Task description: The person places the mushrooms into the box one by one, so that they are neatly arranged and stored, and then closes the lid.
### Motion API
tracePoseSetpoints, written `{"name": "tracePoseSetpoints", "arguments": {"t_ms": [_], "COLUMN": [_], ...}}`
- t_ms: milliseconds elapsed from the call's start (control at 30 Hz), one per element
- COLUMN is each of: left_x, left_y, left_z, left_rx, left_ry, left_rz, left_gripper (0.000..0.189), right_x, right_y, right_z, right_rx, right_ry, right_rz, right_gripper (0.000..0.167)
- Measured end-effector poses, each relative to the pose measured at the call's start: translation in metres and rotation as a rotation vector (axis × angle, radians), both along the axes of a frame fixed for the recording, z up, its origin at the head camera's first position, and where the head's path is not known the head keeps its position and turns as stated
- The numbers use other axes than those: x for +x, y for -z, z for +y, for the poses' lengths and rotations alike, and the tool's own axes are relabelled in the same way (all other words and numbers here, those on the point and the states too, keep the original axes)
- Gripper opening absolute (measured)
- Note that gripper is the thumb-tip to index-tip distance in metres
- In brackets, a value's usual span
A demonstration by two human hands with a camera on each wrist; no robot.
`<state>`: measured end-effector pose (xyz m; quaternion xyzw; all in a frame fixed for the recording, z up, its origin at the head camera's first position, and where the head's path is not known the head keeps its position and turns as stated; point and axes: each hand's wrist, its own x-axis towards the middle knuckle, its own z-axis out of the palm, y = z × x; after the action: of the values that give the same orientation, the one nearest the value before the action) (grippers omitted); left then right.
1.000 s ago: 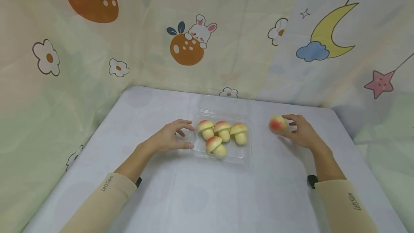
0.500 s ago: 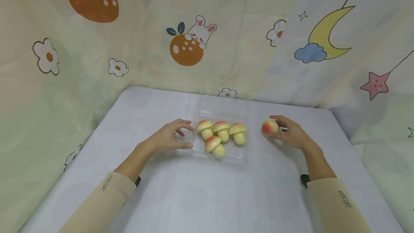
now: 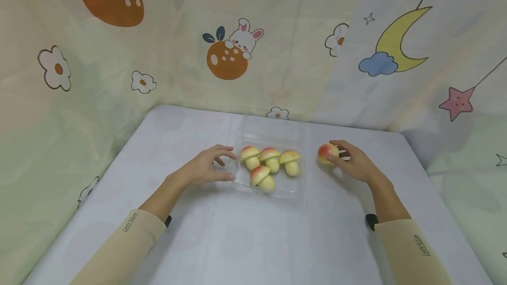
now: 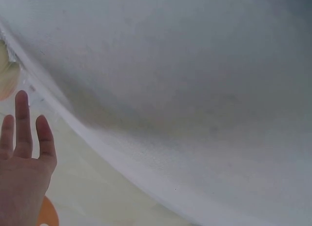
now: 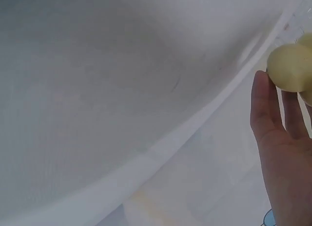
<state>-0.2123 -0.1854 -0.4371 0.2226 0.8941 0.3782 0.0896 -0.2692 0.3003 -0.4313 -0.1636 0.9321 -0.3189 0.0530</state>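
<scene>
In the head view my right hand holds a toy mushroom between thumb and fingers, its red-and-yellow cap facing up. The right wrist view shows the pale yellow underside of that mushroom at the fingertips of the right hand. A clear plastic box lies to the left of it with several similar mushrooms inside. At the box's left edge is my left hand, fingers and thumb spread apart and fingertips right at the rim. Three fingers of the left hand show in the left wrist view.
Behind the box its transparent lid lies folded back. All of it rests on a white-covered table. A patterned curtain with rabbits, flowers and a moon hangs along the back and sides.
My right hand has moved left toward the box with the mushroom, slowing in the last half second, and the cap has turned a little. The left hand has stayed at the box edge.
</scene>
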Motion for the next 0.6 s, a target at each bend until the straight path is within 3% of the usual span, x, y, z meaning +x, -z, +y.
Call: {"name": "tracePoseSetpoints", "arguments": {"t_ms": [600], "left_x": [0.0], "left_y": [0.0], "left_z": [0.0], "left_rx": [0.004], "left_ry": [-0.001], "left_rz": [0.01], "left_gripper": [0.062], "right_x": [0.013], "right_y": [-0.019], "right_z": [-0.012], "right_rx": [-0.058], "right_ry": [-0.002], "right_rz": [0.064], "right_gripper": [0.054]}}
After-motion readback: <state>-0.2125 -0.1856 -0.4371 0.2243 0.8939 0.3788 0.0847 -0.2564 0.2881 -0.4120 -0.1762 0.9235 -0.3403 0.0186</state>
